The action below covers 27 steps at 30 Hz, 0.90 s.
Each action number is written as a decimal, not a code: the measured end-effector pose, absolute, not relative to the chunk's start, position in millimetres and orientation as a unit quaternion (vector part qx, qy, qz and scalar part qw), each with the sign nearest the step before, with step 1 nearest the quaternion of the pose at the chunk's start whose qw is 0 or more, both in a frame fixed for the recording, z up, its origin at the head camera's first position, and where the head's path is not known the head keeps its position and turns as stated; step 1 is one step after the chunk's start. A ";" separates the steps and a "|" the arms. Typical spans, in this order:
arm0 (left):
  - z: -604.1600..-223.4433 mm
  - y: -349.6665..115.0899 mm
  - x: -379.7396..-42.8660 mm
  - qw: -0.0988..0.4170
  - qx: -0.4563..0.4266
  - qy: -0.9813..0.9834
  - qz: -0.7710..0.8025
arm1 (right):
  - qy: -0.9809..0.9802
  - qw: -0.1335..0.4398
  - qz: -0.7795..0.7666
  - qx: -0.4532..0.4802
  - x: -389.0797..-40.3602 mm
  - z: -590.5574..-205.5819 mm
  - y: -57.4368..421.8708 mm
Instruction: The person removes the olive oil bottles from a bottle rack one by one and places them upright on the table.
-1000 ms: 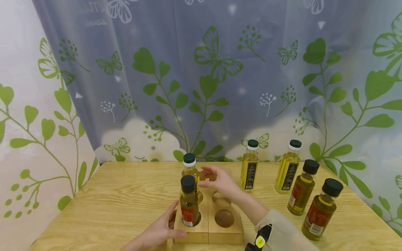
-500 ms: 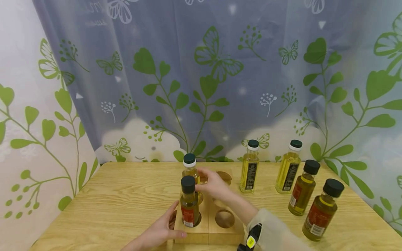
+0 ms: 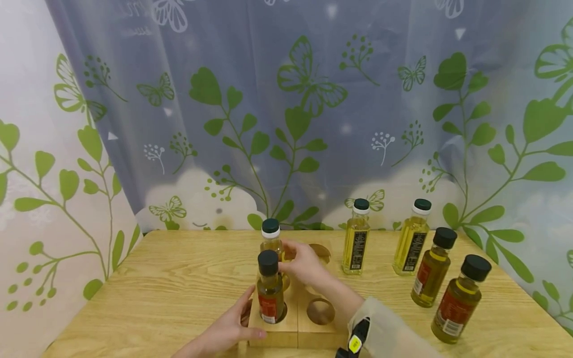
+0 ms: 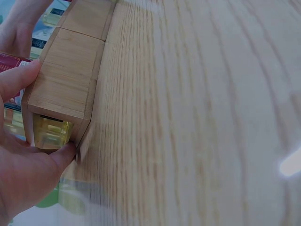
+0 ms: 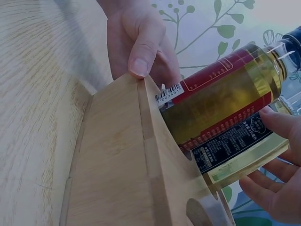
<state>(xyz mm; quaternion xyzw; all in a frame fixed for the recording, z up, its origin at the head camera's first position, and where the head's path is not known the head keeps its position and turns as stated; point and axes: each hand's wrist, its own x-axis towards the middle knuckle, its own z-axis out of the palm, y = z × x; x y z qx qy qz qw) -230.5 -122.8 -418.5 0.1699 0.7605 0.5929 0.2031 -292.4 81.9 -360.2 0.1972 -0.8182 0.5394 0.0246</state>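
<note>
My left hand [image 3: 226,322] grips the front left corner of a wooden bottle rack [image 3: 320,339], its thumb over the top edge. The left wrist view shows that hand [image 4: 28,165] with its fingers curled against the end of the rack [image 4: 66,77]. A dark-capped oil bottle [image 3: 269,293] with a red label stands in the front left hole. Behind it is a green-capped, pale yellow oil bottle [image 3: 270,244], partly hidden. My right hand [image 3: 303,261] holds this rear bottle; in the right wrist view, thumb and fingers [image 5: 256,186] lie around its black-labelled body [image 5: 230,146].
Right of the rack stand two green-capped oil bottles, one nearer [image 3: 356,243] and one farther right [image 3: 411,243]. Two red-labelled bottles, one behind [image 3: 429,273] and one in front [image 3: 456,308], stand near the right edge. A round hole [image 3: 320,312] shows in the rack's right half.
My right hand has moved left from above the rack onto the rear green-capped bottle, uncovering a back right hole. The left hand and the bottles stay in place.
</note>
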 end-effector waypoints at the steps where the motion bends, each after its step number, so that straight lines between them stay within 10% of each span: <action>1: -418.4 -122.8 -230.6 0.203 0.171 0.760 0.593 | -0.822 0.026 0.535 0.194 -292.0 -360.0 82.2; 27: -415.7 -122.5 -229.9 0.210 0.157 0.767 0.586 | -0.813 0.029 0.559 0.161 -292.5 -332.0 99.6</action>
